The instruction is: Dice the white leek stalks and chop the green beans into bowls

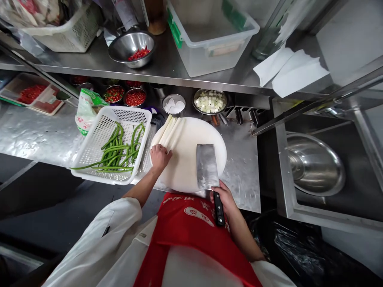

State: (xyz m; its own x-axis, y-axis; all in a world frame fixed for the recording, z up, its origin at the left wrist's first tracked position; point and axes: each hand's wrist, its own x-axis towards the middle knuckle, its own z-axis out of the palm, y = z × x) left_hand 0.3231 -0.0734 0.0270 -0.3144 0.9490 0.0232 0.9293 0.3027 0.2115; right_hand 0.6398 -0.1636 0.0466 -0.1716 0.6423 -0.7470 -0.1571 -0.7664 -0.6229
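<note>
Several pale scallion stalks [171, 132] lie side by side on the left part of a round white cutting board [188, 167]. My left hand [160, 155] is closed over their near ends, fingers curled, on the board's left edge. In my right hand [224, 196] is a cleaver [207, 165], gripped by its black handle near the blade. Its broad blade is over the right side of the board, apart from the stalks. Whether the blade touches the board I cannot tell.
Left of the board, a white basket [118, 109] holds long green beans [115, 151]. Behind it stand a bowl of white cubes [210, 101], a bowl of white slices [174, 105] and chopped red chillies [135, 97]. A steel shelf [167, 67] overhangs them. A sink [308, 207] is at right.
</note>
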